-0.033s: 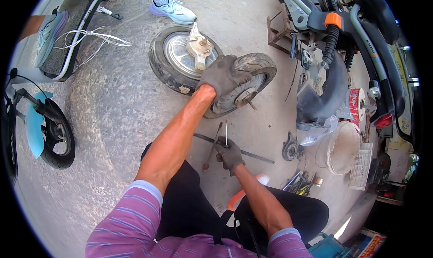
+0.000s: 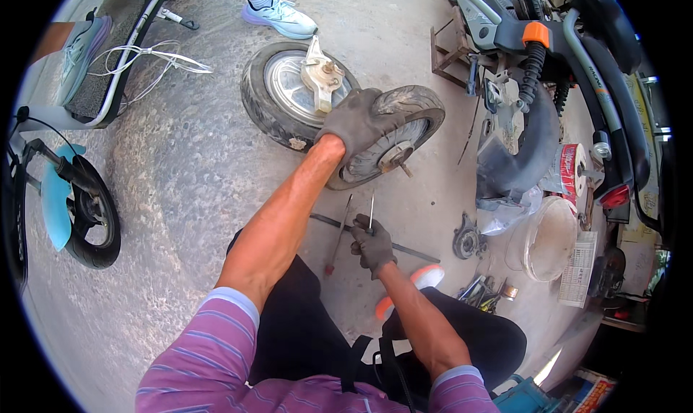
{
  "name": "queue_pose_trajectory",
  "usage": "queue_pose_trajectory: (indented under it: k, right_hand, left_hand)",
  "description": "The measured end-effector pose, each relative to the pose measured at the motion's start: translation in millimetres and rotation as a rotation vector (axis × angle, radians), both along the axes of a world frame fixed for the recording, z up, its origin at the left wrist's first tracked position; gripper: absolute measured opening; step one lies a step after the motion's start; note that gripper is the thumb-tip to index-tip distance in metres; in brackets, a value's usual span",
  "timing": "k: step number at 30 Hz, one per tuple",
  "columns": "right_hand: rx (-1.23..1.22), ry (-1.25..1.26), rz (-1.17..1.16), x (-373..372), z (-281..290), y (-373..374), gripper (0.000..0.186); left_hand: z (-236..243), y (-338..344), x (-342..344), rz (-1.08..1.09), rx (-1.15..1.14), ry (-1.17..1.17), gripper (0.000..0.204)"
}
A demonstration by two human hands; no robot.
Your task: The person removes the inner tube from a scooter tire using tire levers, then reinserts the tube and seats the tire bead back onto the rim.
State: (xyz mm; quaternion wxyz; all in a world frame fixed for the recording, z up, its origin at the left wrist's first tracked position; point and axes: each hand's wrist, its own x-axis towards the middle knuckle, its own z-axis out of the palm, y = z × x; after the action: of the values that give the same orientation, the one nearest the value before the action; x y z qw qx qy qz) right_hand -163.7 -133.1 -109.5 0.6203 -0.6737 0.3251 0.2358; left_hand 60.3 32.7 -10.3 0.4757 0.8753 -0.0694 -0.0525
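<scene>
My gloved left hand [image 2: 354, 120] is closed on the worn tyre of a small wheel [image 2: 426, 117] with an axle at its hub, holding it tilted. Just behind lies a larger motor-scooter wheel [image 2: 253, 81] with a pale brake plate [image 2: 323, 72] facing up. In my gloved right hand [image 2: 374, 247] is a screwdriver [image 2: 372, 209], its thin shaft pointing up toward the tilted wheel; the glove hides most of its handle. Beside that hand, a long bar with a red end [image 2: 339, 232] and a dark flat bar [image 2: 415, 253] lie on the floor.
A partly dismantled scooter [image 2: 534, 95] stands at the right, near a white bucket [image 2: 548, 240], a dark round part [image 2: 468, 238] and assorted tools [image 2: 480, 294]. Another person's shoe [image 2: 280, 16] is close behind the wheels. White cord [image 2: 170, 61] lies at the left by a second scooter.
My right hand has shifted slightly to the right and down with the screwdriver, and more of my shoe shows beside it. My left hand still grips the tyre.
</scene>
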Motion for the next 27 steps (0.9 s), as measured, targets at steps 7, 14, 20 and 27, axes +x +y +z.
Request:
queue_pose_trajectory:
  k: [7, 14, 20, 27]
  right_hand:
    - [0.238, -0.371, -0.105, 58.2, 73.2, 4.8, 0.062]
    - [0.043, -0.31, -0.141, 41.8, 109.3, -49.7, 0.062]
    - [0.119, -0.224, -0.258, 41.3, 98.3, -116.6, 0.057]
    - [0.198, -0.188, -0.316, 19.9, 100.7, -135.9, 0.059]
  left_hand:
    - [-10.1, 16.5, -16.9, -0.139, -0.418, 0.174, 0.085]
    - [-10.3, -26.4, -68.9, -0.366, -0.841, 0.384, 0.071]
    - [-17.6, -24.7, -82.4, -0.414, -0.458, 0.427, 0.062]
    - [-40.1, -31.2, -170.5, -0.444, 0.122, 0.01, 0.109]
